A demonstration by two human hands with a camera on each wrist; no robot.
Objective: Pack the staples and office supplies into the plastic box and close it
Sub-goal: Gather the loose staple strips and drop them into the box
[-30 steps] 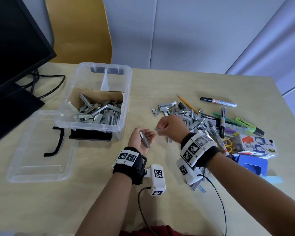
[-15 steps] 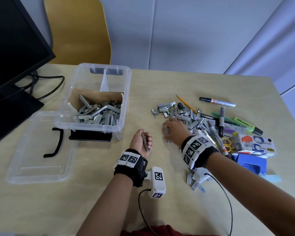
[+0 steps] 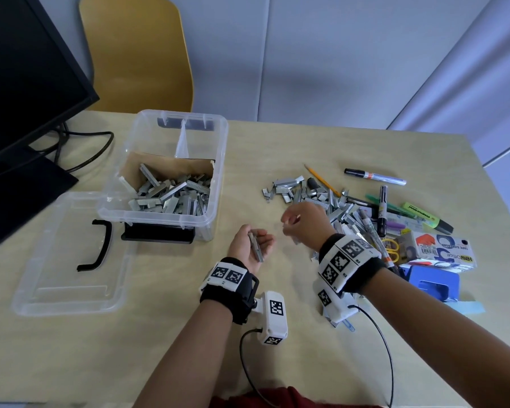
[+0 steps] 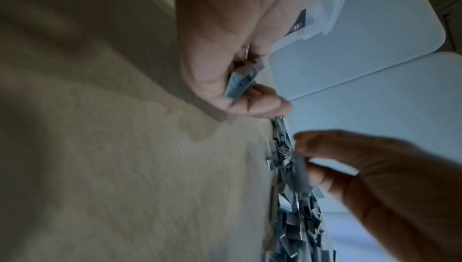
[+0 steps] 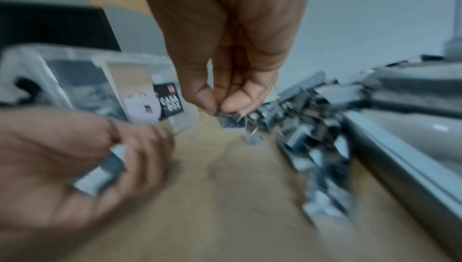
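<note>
Right fingers (image 5: pixel 212 96) pinching staples (image 5: pixel 231 121), beside pile edge (image 3: pixel 280 191)

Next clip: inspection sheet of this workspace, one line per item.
Surface: light wooden table.
Job's things: open plastic box part-filled with staples; lid beside it; loose staple pile.
Clutter: markers, pencil, scissors, hole punch.
Grippers: left hand holds a staple strip; right hand pinches staples.
Cables: monitor cables; wrist-camera leads.
Surroundings: monitor, yellow chair.
</note>
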